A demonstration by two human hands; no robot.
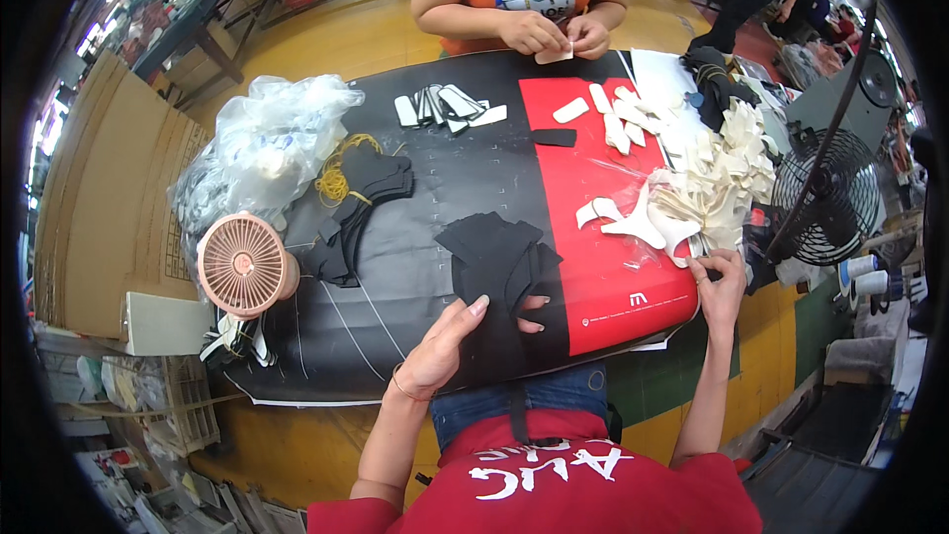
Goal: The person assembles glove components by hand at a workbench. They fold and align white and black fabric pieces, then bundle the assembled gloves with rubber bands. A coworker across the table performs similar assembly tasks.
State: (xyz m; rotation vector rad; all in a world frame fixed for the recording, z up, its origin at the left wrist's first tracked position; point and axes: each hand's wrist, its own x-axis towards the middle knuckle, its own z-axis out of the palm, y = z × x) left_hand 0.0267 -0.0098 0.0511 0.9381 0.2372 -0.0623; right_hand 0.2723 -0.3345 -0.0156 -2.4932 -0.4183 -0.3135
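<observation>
Left hand: grip flat and open, fingers extended, fingertips resting on the near edge of a stack of black cut pieces. No pinch formed; nothing clamped. Thumb side toward the body, palm down.

Right hand: grip partly curled, fingertips touching the lower edge of a heap of white cut pieces. Whether a piece is actually pinched cannot be told; the fingers hide the contact.

Black stack: directly ahead of the left grip, lying on the worktop at the seam between its black and red covering. Thin, flat, limp sheet material by appearance; judged light, soft and prone to sliding layer over layer. Best taken at an outer edge or a narrow tab, pinched through the full thickness, with the flat of the hand holding the rest down.

White heap: just beyond the right grip, loosely curled, judged equally light and flexible; loose white strips farther out.

Left of the left grip, well apart: further black pieces with yellow elastic bands, a small pink fan, a clear plastic bag.

Far side of the worktop: another person's hands holding a small white piece.
</observation>
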